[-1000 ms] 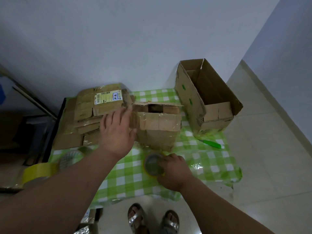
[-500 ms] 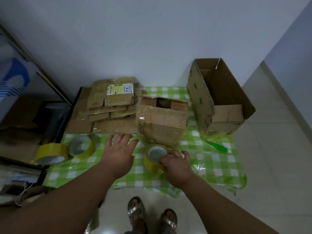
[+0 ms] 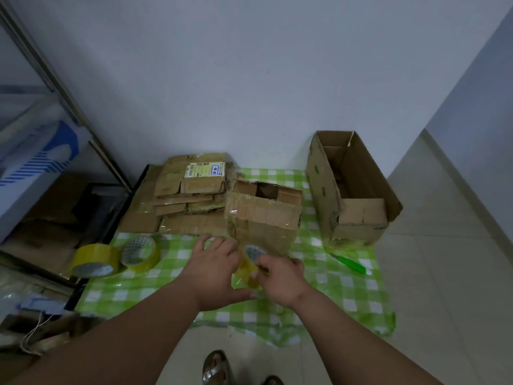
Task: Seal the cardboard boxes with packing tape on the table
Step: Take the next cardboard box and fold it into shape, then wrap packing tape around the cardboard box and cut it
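Observation:
A small worn cardboard box [image 3: 263, 218] stands in the middle of the green checked table [image 3: 341, 290], its top flaps partly open. Just in front of it a yellowish roll of packing tape [image 3: 249, 262] is held upright. My right hand [image 3: 280, 279] grips the roll from the right side. My left hand [image 3: 213, 270] is against the roll's left side, fingers spread and thumb under it. A strip of clear tape seems to hang below the roll.
Flattened cardboard boxes [image 3: 191, 195] are stacked at the back left. Two more tape rolls [image 3: 95, 259] [image 3: 140, 252] lie at the table's left edge. A large open box [image 3: 352, 187] stands at the right, a green cutter [image 3: 349, 263] in front of it. My feet show below.
My left hand has drawn back from the box stack and come against the tape roll. The roll has been lifted and tilted upright in my right hand. The camera has pulled back.

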Tool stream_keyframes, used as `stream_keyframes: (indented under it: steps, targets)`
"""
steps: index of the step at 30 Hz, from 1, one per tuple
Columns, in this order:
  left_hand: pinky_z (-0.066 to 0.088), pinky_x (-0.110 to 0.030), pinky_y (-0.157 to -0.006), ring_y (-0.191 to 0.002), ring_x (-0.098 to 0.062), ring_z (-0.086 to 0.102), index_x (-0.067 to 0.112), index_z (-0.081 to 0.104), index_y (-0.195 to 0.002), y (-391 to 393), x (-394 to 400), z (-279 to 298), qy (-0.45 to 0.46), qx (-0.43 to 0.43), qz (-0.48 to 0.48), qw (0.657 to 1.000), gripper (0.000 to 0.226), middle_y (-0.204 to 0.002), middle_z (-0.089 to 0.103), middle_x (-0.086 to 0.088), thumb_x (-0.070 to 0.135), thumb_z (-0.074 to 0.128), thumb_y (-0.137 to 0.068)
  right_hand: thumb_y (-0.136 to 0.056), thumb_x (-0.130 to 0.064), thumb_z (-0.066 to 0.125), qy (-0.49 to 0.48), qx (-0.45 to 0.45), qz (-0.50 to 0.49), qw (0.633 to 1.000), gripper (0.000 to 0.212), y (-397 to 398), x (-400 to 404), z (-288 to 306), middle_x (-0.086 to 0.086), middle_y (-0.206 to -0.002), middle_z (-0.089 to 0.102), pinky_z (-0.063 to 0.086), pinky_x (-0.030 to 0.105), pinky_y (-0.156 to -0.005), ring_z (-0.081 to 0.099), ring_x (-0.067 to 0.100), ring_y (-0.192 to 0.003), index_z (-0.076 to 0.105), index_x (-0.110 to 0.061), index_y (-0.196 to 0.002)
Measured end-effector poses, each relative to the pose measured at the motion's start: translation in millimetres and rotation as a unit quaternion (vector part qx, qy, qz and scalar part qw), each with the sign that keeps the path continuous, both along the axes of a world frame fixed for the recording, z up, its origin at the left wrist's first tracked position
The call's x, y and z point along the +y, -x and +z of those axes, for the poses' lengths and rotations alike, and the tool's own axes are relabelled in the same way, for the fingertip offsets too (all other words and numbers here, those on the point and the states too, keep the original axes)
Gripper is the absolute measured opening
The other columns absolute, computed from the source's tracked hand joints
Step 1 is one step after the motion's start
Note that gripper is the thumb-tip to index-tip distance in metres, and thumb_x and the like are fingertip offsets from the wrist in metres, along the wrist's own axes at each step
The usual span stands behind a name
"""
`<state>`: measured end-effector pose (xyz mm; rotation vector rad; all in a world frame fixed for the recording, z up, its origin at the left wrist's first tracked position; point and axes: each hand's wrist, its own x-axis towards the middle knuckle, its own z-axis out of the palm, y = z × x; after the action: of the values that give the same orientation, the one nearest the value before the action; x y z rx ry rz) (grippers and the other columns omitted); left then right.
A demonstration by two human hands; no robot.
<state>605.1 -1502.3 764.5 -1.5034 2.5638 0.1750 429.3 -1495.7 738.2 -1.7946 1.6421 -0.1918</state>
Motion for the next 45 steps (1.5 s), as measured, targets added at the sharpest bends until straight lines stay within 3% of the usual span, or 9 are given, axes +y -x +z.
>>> stream_keyframes:
  steps: [4,8,12,16,19,22,33,37,45]
  targets:
    - [0.006,-0.039,-0.116,-0.126,-0.008,0.037,0.029,0.065,-0.099,3,1,-1,-0.016,0.043,0.048,0.998,0.033,-0.123,0.044,0.012,0.057,0.053,-0.088,-0.096,-0.038,0.052,-0.002,-0.023,-0.002,1.0,0.016,-2,1,4,-0.011,-0.084,0.057,0.025,0.04,-0.107,0.059,0.019,-0.105,0.051,-0.033,-0.082]
    - [0.041,-0.027,-0.094,-0.099,-0.012,0.057,0.026,0.068,-0.079,2,-3,2,-0.112,0.182,0.129,0.968,0.012,-0.104,0.056,0.007,0.035,0.07,-0.086,-0.097,-0.039,0.054,-0.022,-0.087,-0.008,0.996,0.026,0,3,8,-0.01,-0.071,0.053,0.04,0.035,-0.092,0.055,0.015,-0.081,0.048,-0.031,-0.073]
    - [0.052,-0.033,-0.082,-0.091,-0.023,0.065,0.012,0.065,-0.072,-6,-12,18,-0.271,0.328,0.282,0.86,0.013,-0.097,0.071,-0.013,0.011,0.073,-0.083,-0.095,-0.035,0.061,-0.104,-0.213,-0.029,0.971,0.023,6,5,21,-0.009,-0.07,0.051,0.04,0.023,-0.062,0.048,0.007,-0.066,0.054,-0.028,-0.074]
    - [0.058,-0.045,-0.085,-0.087,-0.027,0.066,0.011,0.051,-0.074,-11,-13,33,-0.344,0.417,0.342,0.768,0.022,-0.088,0.07,-0.011,0.005,0.065,-0.09,-0.077,-0.033,0.077,-0.206,-0.311,-0.035,0.927,0.024,10,6,33,-0.004,-0.073,0.06,0.041,0.024,-0.072,0.056,0.011,-0.076,0.061,-0.016,-0.072]
    - [0.058,-0.042,-0.073,-0.074,-0.024,0.061,0.009,0.049,-0.077,-11,-14,47,-0.317,0.438,0.355,0.763,0.02,-0.076,0.06,-0.01,0.002,0.06,-0.093,-0.065,-0.036,0.076,-0.229,-0.342,-0.011,0.911,0.038,12,8,39,0.006,-0.084,0.058,0.039,0.027,-0.075,0.053,0.018,-0.082,0.065,-0.007,-0.086]
    - [0.058,-0.045,-0.076,-0.078,-0.027,0.065,0.011,0.048,-0.076,-14,-20,58,-0.3,0.44,0.353,0.77,0.023,-0.077,0.062,-0.009,0.004,0.059,-0.095,-0.081,-0.023,0.071,-0.219,-0.368,-0.013,0.904,0.007,20,4,47,-0.002,-0.084,0.065,0.042,0.023,-0.079,0.059,0.012,-0.084,0.066,-0.017,-0.08]
    - [0.056,-0.037,-0.071,-0.076,-0.022,0.073,0.011,0.052,-0.077,8,-50,89,-0.223,0.524,0.289,0.77,0.02,-0.081,0.066,-0.012,0.005,0.058,-0.095,-0.067,-0.057,0.068,-0.023,-0.333,-0.027,0.942,0.047,70,-33,97,0.005,-0.073,0.05,0.033,0.033,-0.072,0.047,0.017,-0.071,0.056,-0.012,-0.071]
    - [0.056,-0.037,-0.071,-0.08,-0.016,0.072,0.012,0.053,-0.074,14,-67,93,-0.206,0.54,0.279,0.767,0.022,-0.082,0.064,-0.005,0.003,0.061,-0.092,-0.061,-0.068,0.07,-0.002,-0.331,-0.04,0.943,0.081,84,-47,107,0.01,-0.079,0.054,0.035,0.036,-0.075,0.05,0.02,-0.075,0.055,0.008,-0.085]
    - [0.057,-0.04,-0.073,-0.08,-0.016,0.073,0.014,0.051,-0.076,2,-109,86,-0.198,0.576,0.311,0.73,0.023,-0.101,0.061,-0.015,0.007,0.054,-0.098,-0.057,-0.051,0.072,0.024,-0.351,-0.088,0.932,0.045,109,-81,124,0.011,-0.069,0.041,0.031,0.034,-0.07,0.041,0.022,-0.068,0.052,-0.011,-0.065]
